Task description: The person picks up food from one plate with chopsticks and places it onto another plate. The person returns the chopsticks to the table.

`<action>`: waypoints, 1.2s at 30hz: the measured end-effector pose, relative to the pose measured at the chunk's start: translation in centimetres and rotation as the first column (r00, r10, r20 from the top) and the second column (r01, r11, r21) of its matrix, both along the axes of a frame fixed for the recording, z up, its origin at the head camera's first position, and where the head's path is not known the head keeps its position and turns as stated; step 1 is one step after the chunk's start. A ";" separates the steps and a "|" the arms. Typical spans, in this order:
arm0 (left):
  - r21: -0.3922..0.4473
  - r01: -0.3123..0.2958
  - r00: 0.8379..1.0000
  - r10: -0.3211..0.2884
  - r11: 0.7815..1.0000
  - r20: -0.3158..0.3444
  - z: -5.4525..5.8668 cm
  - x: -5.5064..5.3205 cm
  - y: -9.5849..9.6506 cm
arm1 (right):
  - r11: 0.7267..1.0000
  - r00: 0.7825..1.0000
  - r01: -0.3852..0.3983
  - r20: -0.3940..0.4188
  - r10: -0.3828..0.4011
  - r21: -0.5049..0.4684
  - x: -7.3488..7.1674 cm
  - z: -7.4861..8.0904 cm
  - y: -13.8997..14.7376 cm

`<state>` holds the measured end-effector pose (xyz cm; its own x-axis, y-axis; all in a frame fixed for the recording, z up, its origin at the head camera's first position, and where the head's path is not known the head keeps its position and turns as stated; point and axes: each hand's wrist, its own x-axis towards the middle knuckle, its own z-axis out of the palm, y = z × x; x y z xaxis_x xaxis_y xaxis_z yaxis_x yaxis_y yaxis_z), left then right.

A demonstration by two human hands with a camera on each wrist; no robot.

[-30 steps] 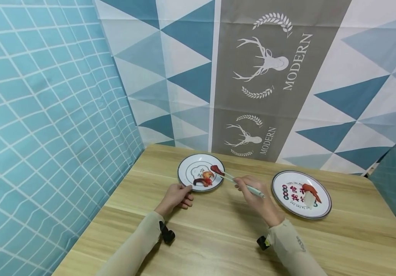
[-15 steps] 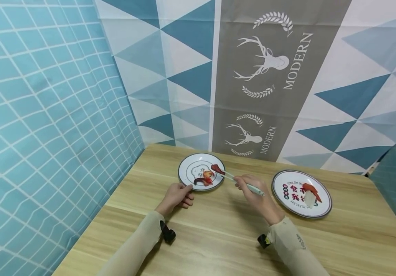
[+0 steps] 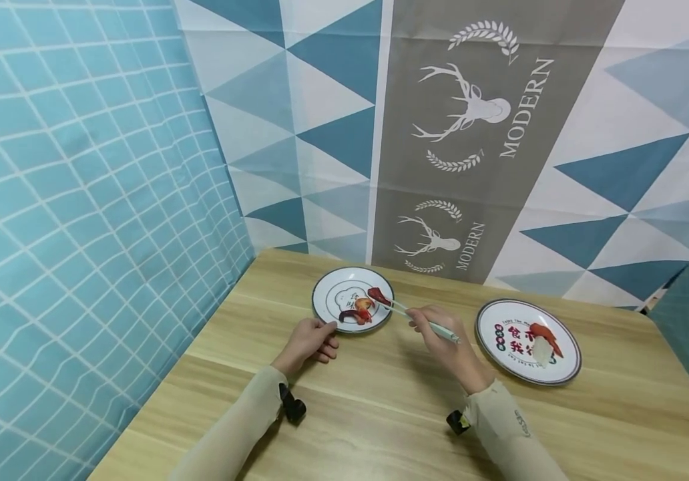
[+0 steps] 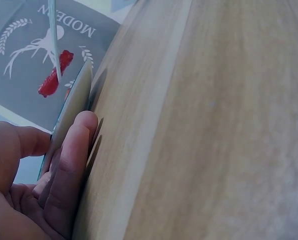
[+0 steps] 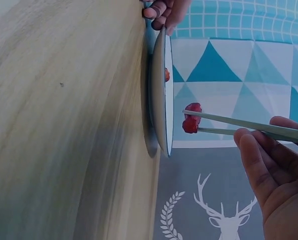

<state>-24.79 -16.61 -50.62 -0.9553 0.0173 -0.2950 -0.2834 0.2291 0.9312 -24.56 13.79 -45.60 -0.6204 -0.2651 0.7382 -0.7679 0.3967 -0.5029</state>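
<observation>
While the right hand (image 3: 445, 344) grips a pair of pale green chopsticks (image 5: 249, 124), their tips pinch a glossy dark red, lumpy piece of food (image 5: 192, 118), held clear above the right part of a round white plate with a dark blue rim (image 3: 328, 297). The left hand (image 3: 306, 344) pinches that plate's near edge, thumb on the upper face and fingers underneath. On the plate, toward its near edge, lie an orange-red piece (image 3: 364, 312) and a dark curled piece (image 3: 348, 314), touching or nearly so. Its centre bears black Chinese characters inside a scalloped outline, 食 and 味 among them.

The plate is near the far left corner of the light wood-grain surface (image 3: 368, 407). Well apart, toward the surface's right edge, stands a second round white plate with a dark blue rim (image 3: 501, 310). Its large red characters include 食 and 我; the curved small lettering begins "ENJOY THE". A red-orange tapered piece (image 3: 545, 336) and a translucent whitish piece (image 3: 541, 352) lie on its right half, covering some print.

Beyond the surface's far edge, a grey fabric panel (image 3: 404, 147) reads "MODERN" twice, beside white stag heads. Lettering on the beige right sleeve (image 3: 501, 421) is too small to read surely.
</observation>
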 end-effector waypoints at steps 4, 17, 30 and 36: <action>-0.001 0.004 1.000 -0.004 1.000 0.001 0.0 -0.1 0.1 | 1.000 1.000 0.001 0.003 0.000 -0.011 -0.1 -0.1 0.1; 0.000 0.005 1.000 -0.005 1.000 -0.007 -0.1 0.0 0.0 | 1.000 1.000 -0.022 0.016 0.022 -0.011 -0.1 -0.3 -0.1; 0.010 0.009 1.000 -0.009 1.000 -0.014 0.0 -0.3 0.1 | 1.000 1.000 -0.019 0.016 0.019 0.003 -0.5 -0.5 0.0; 0.015 0.013 1.000 -0.013 1.000 -0.007 0.2 -0.1 0.0 | 1.000 0.999 -0.019 0.034 0.019 0.007 -0.6 -0.9 0.1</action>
<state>-24.84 -16.65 -50.46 -0.9571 0.0337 -0.2877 -0.2738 0.2190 0.9365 -25.13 13.85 -46.49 -0.6401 -0.2827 0.7144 -0.7577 0.3861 -0.5262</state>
